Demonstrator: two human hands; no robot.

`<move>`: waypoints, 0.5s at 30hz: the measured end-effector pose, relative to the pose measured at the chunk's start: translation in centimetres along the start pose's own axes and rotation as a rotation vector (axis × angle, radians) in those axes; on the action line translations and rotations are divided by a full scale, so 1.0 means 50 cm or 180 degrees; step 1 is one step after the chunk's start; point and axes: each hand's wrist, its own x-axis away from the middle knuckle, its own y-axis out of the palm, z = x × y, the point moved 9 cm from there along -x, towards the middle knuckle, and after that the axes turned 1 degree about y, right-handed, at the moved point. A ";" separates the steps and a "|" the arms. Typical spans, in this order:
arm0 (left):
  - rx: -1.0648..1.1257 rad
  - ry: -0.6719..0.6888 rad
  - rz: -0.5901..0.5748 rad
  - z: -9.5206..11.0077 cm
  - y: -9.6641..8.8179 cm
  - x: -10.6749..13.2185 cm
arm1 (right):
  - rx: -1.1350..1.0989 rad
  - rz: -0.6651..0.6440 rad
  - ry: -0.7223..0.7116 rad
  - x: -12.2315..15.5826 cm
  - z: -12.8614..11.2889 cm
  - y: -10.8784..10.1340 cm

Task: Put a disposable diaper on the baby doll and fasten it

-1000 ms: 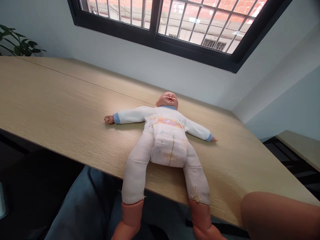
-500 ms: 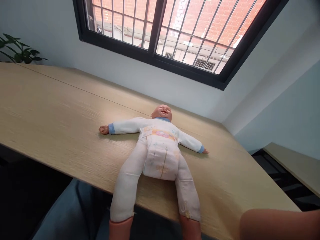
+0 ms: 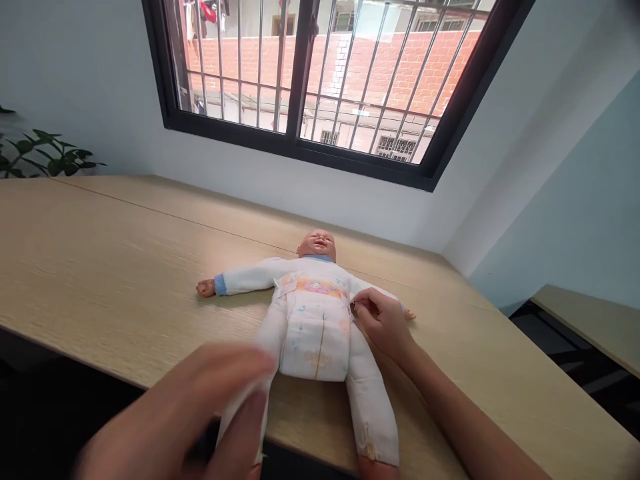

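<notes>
A baby doll (image 3: 320, 245) in a white long-sleeved suit with blue cuffs lies on its back, arms spread. Around its waist and hips is a white diaper (image 3: 317, 333) with an orange printed band. My right hand (image 3: 383, 320) is closed in a pinch at the diaper's side edge, by the doll's waist; the fingertips partly hide what they grip. My left hand (image 3: 180, 407), blurred and close to the camera, is in front of one doll leg. Its thumb and fingers are apart, with nothing seen between them.
The doll lies on a light wooden table (image 3: 125, 253), its lower legs over the front edge. Behind stand a wall and a barred window (image 3: 300, 140). A plant (image 3: 55, 157) is at the far left, another table (image 3: 585, 327) at the right.
Both my hands have come into view: the right has reached the diaper's side, and the left has risen in the foreground. The camera has tilted up slightly. The doll's pose looks the same.
</notes>
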 end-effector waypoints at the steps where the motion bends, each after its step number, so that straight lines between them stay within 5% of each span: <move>1: -0.0021 -0.0054 -0.0033 -0.011 -0.004 -0.009 | -0.0098 -0.0096 0.0199 0.004 0.026 0.013; 9: 0.0298 -0.0581 -0.0606 -0.135 0.099 -0.107 | -0.0271 -0.0325 0.0577 0.004 0.083 0.056; 15: -0.0297 -0.0455 -0.0389 -0.154 0.089 -0.141 | -0.0515 -0.0086 0.0710 0.003 0.092 0.042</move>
